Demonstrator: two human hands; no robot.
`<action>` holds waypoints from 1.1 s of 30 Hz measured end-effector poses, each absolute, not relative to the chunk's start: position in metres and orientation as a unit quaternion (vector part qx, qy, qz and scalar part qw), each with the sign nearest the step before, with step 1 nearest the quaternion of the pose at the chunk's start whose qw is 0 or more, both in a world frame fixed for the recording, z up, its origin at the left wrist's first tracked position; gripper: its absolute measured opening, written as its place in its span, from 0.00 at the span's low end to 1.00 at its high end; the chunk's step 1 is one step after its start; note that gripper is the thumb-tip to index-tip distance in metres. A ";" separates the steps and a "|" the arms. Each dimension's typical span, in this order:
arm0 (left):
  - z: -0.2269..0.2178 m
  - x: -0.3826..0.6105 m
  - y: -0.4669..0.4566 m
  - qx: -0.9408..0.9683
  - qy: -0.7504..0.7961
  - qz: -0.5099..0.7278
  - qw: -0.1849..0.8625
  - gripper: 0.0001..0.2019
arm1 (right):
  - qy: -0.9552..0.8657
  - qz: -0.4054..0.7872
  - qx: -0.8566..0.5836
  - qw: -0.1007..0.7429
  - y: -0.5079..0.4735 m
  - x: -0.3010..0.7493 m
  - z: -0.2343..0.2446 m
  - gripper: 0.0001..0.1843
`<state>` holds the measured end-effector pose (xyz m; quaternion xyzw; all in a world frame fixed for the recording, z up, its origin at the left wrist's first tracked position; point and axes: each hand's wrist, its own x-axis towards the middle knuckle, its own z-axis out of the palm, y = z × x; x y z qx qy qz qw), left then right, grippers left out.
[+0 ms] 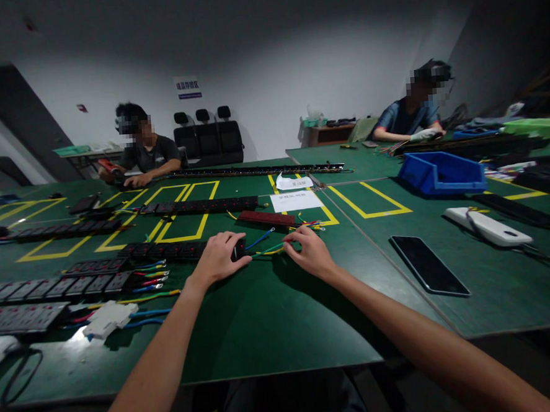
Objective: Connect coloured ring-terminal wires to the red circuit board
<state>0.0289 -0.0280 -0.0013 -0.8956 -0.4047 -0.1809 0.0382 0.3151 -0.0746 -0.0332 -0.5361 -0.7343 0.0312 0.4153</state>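
Observation:
My left hand [221,257] lies over the right end of a black power strip [179,250], thumb on the near side and fingers across the top. From that end come coloured wires: a blue wire [262,238] runs free with a metal lug at its tip, and a green wire [268,252] leads to my right hand [308,251]. Thumb and index finger of that hand are pinched on the wire ends, where a bit of red shows. Just beyond lies a dark red strip [266,218] with its own short wires.
More power strips [56,288] with lugged wires lie at left, beside a white connector piece [109,319]. White paper [296,200] lies ahead. At right are a phone [428,265], a white device [488,226] and a blue bin [443,174]. Two people [148,151] [412,117] work across the table.

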 end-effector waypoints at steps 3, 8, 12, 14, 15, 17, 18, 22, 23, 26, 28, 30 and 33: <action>-0.005 0.032 -0.029 -0.901 -0.387 -0.189 0.046 0.29 | -0.731 0.059 -0.536 0.417 -0.076 0.314 -0.030 0.12; -0.008 0.033 -0.028 -0.913 -0.372 -0.163 0.040 0.27 | -0.712 0.120 -0.580 0.378 -0.074 0.316 -0.030 0.07; -0.007 0.035 -0.029 -0.907 -0.387 -0.162 0.040 0.26 | -0.693 0.131 -0.608 0.365 -0.070 0.321 -0.030 0.07; -0.006 0.038 -0.031 -0.901 -0.399 -0.167 0.047 0.23 | -0.692 0.125 -0.610 0.364 -0.070 0.323 -0.029 0.09; -0.006 0.040 -0.031 -0.898 -0.404 -0.169 0.050 0.22 | -0.695 0.122 -0.610 0.360 -0.070 0.324 -0.030 0.11; -0.006 0.043 -0.033 -0.893 -0.412 -0.175 0.052 0.20 | -0.705 0.118 -0.608 0.347 -0.070 0.324 -0.032 0.15; -0.005 0.044 -0.033 -0.891 -0.415 -0.177 0.052 0.19 | -0.710 0.116 -0.606 0.339 -0.071 0.324 -0.033 0.16; -0.003 0.046 -0.035 -0.888 -0.420 -0.176 0.057 0.18 | -0.720 0.131 -0.598 0.328 -0.069 0.325 -0.039 0.18; -0.003 0.046 -0.035 -0.888 -0.421 -0.174 0.060 0.18 | -0.717 0.145 -0.595 0.334 -0.068 0.325 -0.039 0.18; -0.002 0.046 -0.035 -0.886 -0.424 -0.173 0.071 0.17 | -0.708 0.189 -0.576 0.363 -0.066 0.325 -0.039 0.19; -0.002 0.046 -0.035 -0.885 -0.424 -0.175 0.074 0.18 | -0.704 0.215 -0.558 0.383 -0.064 0.325 -0.039 0.19; -0.002 0.045 -0.035 -0.885 -0.424 -0.178 0.075 0.18 | -0.695 0.242 -0.543 0.405 -0.063 0.324 -0.040 0.19; -0.002 0.045 -0.035 -0.883 -0.426 -0.181 0.077 0.19 | -0.668 0.288 -0.528 0.438 -0.061 0.325 -0.040 0.20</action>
